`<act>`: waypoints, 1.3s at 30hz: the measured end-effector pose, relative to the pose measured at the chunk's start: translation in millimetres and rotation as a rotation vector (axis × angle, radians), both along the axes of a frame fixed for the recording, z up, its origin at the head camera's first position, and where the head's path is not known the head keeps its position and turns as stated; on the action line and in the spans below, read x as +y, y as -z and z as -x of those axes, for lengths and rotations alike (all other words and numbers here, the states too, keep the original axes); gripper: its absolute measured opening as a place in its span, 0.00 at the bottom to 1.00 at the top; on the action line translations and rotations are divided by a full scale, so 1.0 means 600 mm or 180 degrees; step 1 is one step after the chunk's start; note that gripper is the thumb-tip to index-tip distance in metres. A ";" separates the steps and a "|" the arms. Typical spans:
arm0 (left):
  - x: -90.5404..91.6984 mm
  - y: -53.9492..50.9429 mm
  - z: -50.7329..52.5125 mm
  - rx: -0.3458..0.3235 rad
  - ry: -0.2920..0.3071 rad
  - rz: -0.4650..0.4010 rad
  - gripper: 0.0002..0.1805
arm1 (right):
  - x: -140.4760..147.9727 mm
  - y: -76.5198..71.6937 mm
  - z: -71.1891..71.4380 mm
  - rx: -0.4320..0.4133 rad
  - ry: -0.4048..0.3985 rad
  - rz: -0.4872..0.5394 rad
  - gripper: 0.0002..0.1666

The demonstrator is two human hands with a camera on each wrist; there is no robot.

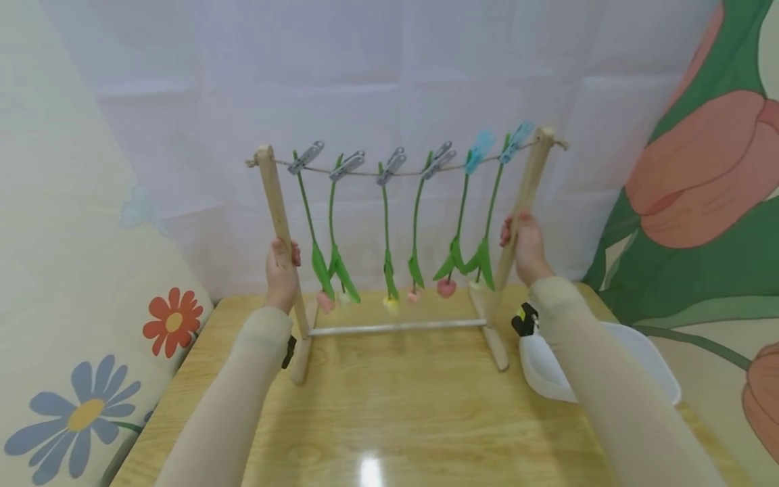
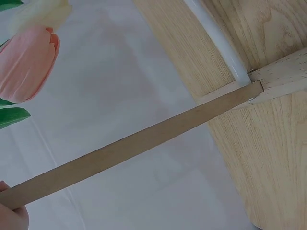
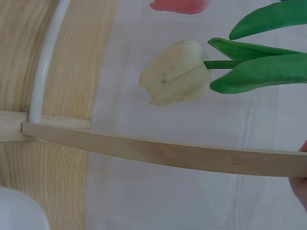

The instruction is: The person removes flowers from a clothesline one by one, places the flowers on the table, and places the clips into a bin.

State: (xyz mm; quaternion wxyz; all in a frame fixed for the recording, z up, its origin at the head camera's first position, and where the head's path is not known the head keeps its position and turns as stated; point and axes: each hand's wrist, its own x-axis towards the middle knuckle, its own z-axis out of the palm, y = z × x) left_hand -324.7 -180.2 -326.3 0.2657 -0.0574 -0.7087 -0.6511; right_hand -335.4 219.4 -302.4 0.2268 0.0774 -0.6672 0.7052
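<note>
A wooden rack [image 1: 280, 210] stands on the table, its two posts joined low down by a white rod [image 1: 395, 327]. My left hand [image 1: 282, 274] grips the left post, thumb and fingers around it. On the other side my right hand [image 1: 528, 247] holds the right post [image 3: 192, 155]. Between the post tops runs a twine [image 1: 365, 174]. Several artificial tulips hang from it head down, among them a pink tulip [image 2: 29, 64] and a white tulip [image 3: 176, 73]. Grey clothespins [image 1: 348, 166] pinch most stems; blue clothespins [image 1: 516, 142] hold those at right.
A white basin [image 1: 548, 372] sits on the wooden table [image 1: 389, 419] at the right, partly behind my right forearm. White cloth [image 1: 365, 61] hangs behind the rack. Flower-printed panels [image 1: 706, 176] flank both sides.
</note>
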 end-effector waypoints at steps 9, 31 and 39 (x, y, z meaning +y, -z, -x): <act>-0.001 0.001 0.001 0.0032 0.0009 -0.0026 0.29 | -0.001 0.004 0.000 0.0005 0.0022 0.0071 0.22; -0.002 -0.007 0.003 0.0016 0.0052 0.0017 0.31 | 0.000 -0.005 -0.002 0.0077 -0.0009 0.0137 0.24; -0.015 -0.008 -0.011 -0.0217 0.0183 0.0381 0.30 | 0.006 0.000 -0.014 0.0059 -0.0125 0.0023 0.21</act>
